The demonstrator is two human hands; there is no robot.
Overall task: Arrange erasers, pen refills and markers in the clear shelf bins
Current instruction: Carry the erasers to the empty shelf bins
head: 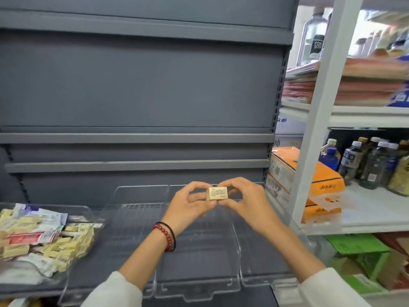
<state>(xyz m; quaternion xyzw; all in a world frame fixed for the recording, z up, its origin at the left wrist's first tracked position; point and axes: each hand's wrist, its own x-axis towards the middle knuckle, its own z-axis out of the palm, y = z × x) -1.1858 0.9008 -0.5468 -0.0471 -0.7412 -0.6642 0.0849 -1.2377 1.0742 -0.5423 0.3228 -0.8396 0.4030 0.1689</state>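
Observation:
Both hands hold a small stack of cream-coloured erasers [218, 193] in printed wrappers, above the middle clear bin [194, 293]. My left hand [190, 207] pinches the stack from the left with thumb and fingertips. From the right, my right hand [245, 202] pinches the same stack. On the left, another clear bin [97, 216] holds a heap of several wrapped erasers [55, 247] and flat stationery packets [33, 237]. A third clear bin [265, 282] lies to the right of the middle one.
The bins sit on a dark grey metal shelf [137, 166] with bare shelves above. A white rack [323, 107] on the right carries drink bottles [374, 165], orange boxes [309, 173] and stacked packets. Green cartons [363, 251] lie low on the right.

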